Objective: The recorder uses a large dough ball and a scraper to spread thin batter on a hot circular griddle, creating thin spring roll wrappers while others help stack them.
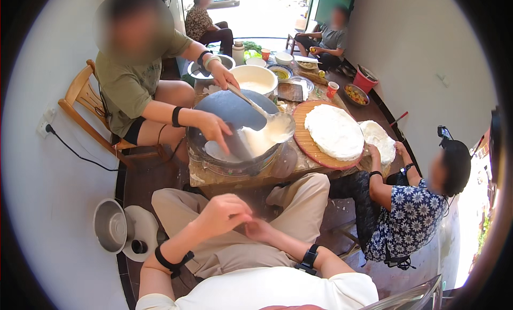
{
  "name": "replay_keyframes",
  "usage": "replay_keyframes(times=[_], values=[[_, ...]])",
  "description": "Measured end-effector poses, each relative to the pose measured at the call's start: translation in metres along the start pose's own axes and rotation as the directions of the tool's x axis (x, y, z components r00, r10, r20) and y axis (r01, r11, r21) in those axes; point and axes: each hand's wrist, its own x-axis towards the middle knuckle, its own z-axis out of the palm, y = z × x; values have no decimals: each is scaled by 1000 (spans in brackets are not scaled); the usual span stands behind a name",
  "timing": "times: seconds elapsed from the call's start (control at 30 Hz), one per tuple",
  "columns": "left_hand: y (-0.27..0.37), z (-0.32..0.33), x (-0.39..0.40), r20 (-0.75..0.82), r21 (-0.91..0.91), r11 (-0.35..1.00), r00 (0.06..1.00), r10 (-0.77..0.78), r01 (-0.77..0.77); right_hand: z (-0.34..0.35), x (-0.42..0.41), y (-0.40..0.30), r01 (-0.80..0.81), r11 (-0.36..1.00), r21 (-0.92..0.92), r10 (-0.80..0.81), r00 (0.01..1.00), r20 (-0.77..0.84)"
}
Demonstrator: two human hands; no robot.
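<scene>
My left hand [225, 214] is raised above my lap, fingers bent, its tips close to or touching my right hand [258, 230]. Both are motion-blurred, and I see no object in either; what lies between the fingertips is hidden. Before me on a low wooden table [224, 186] is a large round griddle [224, 107] with white batter [256, 141] on its near part. A person across from me holds a metal ladle [280, 127] of batter over it. That person's other hand [214, 129] reaches over the griddle.
Right of the griddle, a round bamboo tray [300, 125] bears white flat sheets [334, 131]. A seated person at right holds another white sheet [378, 139]. Behind stand a cream basin [252, 79], bowls [283, 58] and a paper cup [332, 89]. A steel basin [110, 226] sits at left.
</scene>
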Motion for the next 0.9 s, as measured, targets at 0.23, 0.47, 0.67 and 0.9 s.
replay_keyframes(times=[0.23, 0.47, 0.67, 0.9], values=[[90, -39, 28, -368, 310, 841, 760, 536, -443, -42, 41, -7, -85, 994, -65, 76, 988, -133], [99, -21, 53, -409, 323, 599, 463, 787, -733, -53, 43, -8, -105, 994, -16, 102, 989, -108], [95, -31, 45, -242, 443, 749, 738, 630, -493, -41, 33, -8, -86, 995, -47, 83, 995, -63], [92, -134, 66, -643, 518, 846, 597, 480, -122, 7, -14, -4, -23, 999, -42, 13, 975, -220]])
